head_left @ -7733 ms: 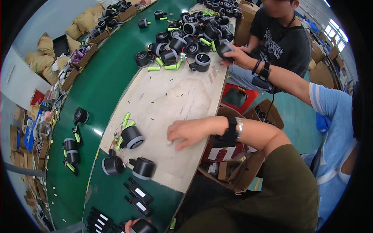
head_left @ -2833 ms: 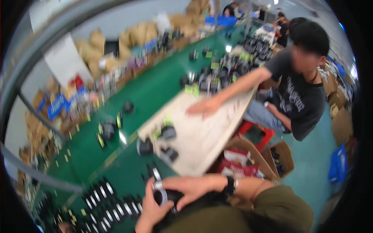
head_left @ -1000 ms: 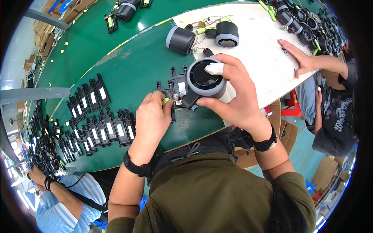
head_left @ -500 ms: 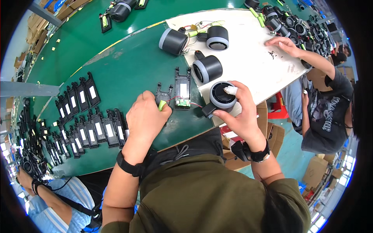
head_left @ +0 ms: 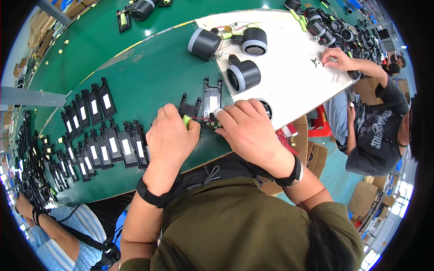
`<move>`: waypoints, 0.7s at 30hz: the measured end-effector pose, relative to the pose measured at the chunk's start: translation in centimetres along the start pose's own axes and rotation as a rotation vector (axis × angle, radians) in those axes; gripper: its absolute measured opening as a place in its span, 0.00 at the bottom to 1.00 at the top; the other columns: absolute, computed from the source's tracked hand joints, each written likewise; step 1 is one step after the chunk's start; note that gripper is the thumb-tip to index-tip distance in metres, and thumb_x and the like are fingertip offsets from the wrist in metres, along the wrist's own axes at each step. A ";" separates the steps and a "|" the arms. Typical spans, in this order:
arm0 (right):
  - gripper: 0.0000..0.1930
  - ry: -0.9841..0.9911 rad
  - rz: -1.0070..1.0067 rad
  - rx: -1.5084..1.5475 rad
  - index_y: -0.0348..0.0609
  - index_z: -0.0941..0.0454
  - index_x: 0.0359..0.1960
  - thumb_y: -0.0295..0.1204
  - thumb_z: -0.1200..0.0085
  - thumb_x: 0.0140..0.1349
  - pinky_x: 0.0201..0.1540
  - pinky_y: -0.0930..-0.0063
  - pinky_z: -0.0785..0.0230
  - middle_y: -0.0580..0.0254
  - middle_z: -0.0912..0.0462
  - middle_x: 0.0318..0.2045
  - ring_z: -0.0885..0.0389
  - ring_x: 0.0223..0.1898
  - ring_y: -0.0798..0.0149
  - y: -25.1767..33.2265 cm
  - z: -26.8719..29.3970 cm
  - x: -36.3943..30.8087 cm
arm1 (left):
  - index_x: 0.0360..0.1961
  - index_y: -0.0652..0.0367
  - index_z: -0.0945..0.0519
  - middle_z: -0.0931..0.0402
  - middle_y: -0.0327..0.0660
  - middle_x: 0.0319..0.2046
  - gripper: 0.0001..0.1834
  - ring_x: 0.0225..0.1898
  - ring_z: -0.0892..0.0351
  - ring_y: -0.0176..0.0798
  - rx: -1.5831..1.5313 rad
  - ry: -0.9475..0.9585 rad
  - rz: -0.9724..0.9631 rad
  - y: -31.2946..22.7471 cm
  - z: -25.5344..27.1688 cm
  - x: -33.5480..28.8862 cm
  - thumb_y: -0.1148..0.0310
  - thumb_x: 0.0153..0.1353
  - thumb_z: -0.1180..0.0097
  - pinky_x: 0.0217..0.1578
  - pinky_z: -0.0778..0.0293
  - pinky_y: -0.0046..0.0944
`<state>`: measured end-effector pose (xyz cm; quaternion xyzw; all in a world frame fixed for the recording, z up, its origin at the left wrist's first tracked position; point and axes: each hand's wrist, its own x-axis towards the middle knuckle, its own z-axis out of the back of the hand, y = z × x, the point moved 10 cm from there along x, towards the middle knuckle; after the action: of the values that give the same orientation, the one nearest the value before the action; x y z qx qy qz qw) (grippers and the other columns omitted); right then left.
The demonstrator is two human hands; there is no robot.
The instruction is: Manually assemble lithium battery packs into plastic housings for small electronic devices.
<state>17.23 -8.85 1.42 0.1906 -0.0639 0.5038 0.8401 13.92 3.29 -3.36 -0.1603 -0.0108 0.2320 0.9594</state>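
Observation:
My left hand (head_left: 169,135) rests on the green table and pinches a small light-green battery (head_left: 186,120) at its fingertips. A thin red wire runs from the battery to a small circuit part (head_left: 210,122), and my right hand (head_left: 247,131) pinches that part, with a white cot on one fingertip. Just beyond the fingers lie two black plastic frames (head_left: 212,95), one of them with a white label. A black cylinder speaker with a grey rim (head_left: 267,106) lies on the white board, partly hidden behind my right hand.
Three more grey-rimmed speakers (head_left: 242,74) sit on the white board (head_left: 294,77). Rows of black labelled frames (head_left: 104,135) fill the green table at the left. A co-worker (head_left: 375,126) works at the board's right edge, another person (head_left: 49,230) at lower left. Cardboard boxes stand below.
My right hand has let go of the speaker, which now lies on the board, and moved left to the small wired part beside my left hand. My left hand barely moved.

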 end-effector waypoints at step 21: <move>0.14 -0.581 -0.070 0.372 0.39 0.23 0.28 0.13 0.39 0.36 0.29 0.72 0.33 0.61 0.24 0.28 0.27 0.28 0.60 -1.6 7.0 -1.8 | 0.51 0.62 0.42 0.28 0.42 0.33 0.18 0.27 0.27 0.30 -1.279 0.411 0.060 -4.7 0.2 -3.4 0.69 0.64 0.52 0.26 0.27 0.29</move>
<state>18.38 -13.67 6.87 0.4780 -0.2009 0.4025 0.7544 12.98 -2.14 -1.51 -0.7383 0.0410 0.1712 0.6511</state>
